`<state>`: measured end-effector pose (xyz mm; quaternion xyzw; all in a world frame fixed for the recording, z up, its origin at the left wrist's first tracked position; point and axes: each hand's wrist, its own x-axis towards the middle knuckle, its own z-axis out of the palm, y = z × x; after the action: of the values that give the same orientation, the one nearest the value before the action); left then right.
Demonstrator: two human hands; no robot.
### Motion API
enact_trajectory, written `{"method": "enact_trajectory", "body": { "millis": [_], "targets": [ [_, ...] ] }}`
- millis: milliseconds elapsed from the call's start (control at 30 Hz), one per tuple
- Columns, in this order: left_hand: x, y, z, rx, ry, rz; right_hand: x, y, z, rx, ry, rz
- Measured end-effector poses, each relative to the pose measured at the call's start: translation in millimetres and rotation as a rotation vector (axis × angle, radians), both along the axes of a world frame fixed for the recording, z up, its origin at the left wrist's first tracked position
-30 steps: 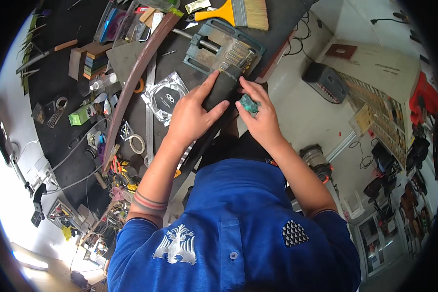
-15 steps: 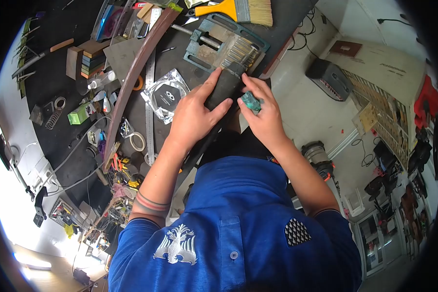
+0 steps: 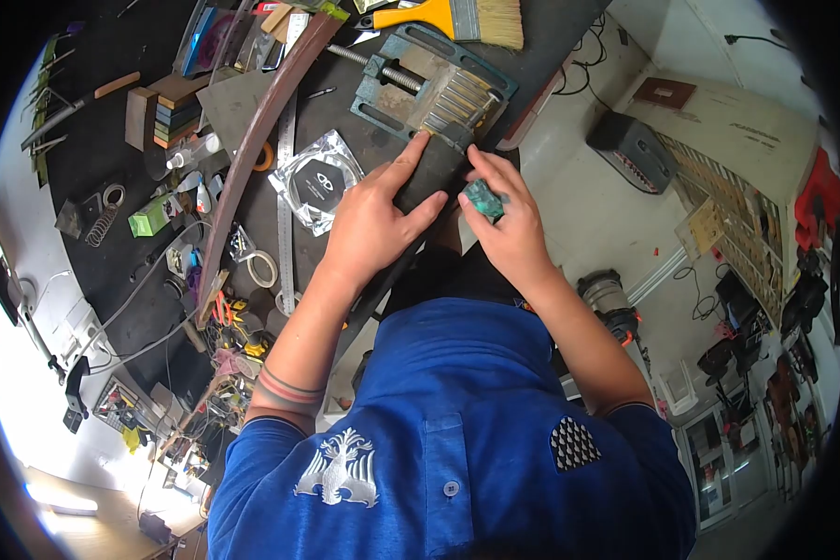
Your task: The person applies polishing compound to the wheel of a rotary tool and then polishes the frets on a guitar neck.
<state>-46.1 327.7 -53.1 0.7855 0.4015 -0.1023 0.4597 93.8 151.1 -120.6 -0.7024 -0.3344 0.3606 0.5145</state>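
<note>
A blue-green metal vise (image 3: 383,98) lies on the dark bench near its edge, with several shiny metal bars (image 3: 462,98) across its bed. Close to me, a dark block (image 3: 431,173) sits against the vise's near end. My left hand (image 3: 369,210) rests beside and on this block, index finger stretched to its top edge and thumb spread apart. In the bent fingers of my right hand (image 3: 513,219) is a mottled green, stone-like lump (image 3: 483,200). The right index fingertip reaches the block's right side. What the curled left fingers touch is hidden.
Left of my hands lie a clear packet (image 3: 317,182) with a coil, a steel ruler (image 3: 287,205) and a long curved brown strip (image 3: 252,163). A yellow-handled brush (image 3: 439,21) lies beyond the vise. On the floor at right stand a black case (image 3: 630,154) and a canister (image 3: 607,294).
My right hand and the green lump have shifted very slightly, and the lump has turned a little in the fingers. The left hand stays in nearly the same place.
</note>
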Motion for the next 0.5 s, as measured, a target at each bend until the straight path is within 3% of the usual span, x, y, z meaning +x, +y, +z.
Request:
{"method": "enact_trajectory", "body": {
  "millis": [500],
  "targets": [
    [-2, 3, 3, -0.035, 0.017, 0.048, 2, 10, 5, -0.047, 0.078, 0.013]
  ]
}}
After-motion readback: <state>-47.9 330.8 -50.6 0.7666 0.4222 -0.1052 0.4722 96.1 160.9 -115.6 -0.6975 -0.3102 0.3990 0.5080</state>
